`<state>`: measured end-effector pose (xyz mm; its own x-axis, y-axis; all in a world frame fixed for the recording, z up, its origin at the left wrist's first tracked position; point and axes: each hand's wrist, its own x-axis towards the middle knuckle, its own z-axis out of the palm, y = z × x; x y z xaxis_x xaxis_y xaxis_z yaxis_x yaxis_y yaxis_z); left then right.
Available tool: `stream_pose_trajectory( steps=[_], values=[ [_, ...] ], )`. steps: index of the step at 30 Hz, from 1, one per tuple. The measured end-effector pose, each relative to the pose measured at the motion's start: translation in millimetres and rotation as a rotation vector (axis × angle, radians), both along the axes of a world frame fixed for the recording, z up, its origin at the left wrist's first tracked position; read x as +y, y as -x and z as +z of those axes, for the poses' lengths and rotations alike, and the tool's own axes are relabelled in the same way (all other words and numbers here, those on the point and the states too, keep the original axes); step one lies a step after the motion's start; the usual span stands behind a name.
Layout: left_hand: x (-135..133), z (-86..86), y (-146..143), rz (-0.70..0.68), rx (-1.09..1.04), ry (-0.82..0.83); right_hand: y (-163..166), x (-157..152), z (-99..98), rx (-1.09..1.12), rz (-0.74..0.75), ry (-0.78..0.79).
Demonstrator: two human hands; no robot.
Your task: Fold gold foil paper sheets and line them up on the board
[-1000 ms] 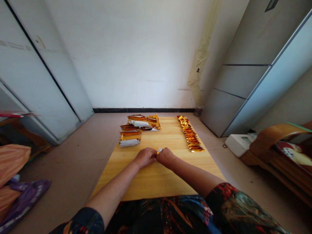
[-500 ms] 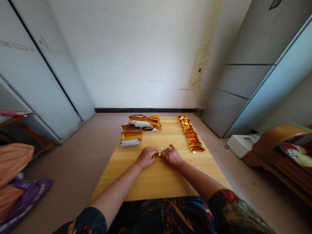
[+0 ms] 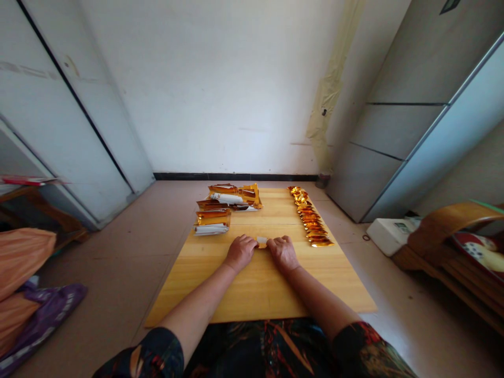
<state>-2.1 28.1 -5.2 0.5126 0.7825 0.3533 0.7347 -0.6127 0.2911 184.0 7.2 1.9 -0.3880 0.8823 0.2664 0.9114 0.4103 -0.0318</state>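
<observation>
A small gold foil wrapper with a white piece on it lies between my hands at the middle of the wooden table. My left hand grips its left end with curled fingers. At the other end, my right hand has its fingers closed on the wrapper. Both hands rest low, close to the tabletop. Most of the wrapper's ends are hidden under the fingers.
Stacks of flat gold wrappers and white sheets lie at the table's back left. A column of shiny gold packets runs along the right edge. Beyond the table are a wall, a grey fridge and a white box.
My hands have moved slightly apart, and more of the wrapper shows between them. My right fingers, with one raised before, now lie lower and closed.
</observation>
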Motion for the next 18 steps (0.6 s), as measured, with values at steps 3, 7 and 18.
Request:
stream_pose_trajectory(
  steps=[3, 7, 18],
  values=[
    [-0.9, 0.3, -0.3, -0.011, 0.019, -0.019, -0.8, 0.1, -1.6, 0.007, -0.016, 0.011],
    [-3.1, 3.5, -0.1, -0.026, 0.045, -0.022, -1.6, -0.8, -1.7, -0.01, -0.038, 0.025],
    [-1.0, 1.2, -2.8, 0.028, -0.033, 0.011, 2.2, 2.6, -4.4, 0.01, -0.175, 0.023]
  ],
)
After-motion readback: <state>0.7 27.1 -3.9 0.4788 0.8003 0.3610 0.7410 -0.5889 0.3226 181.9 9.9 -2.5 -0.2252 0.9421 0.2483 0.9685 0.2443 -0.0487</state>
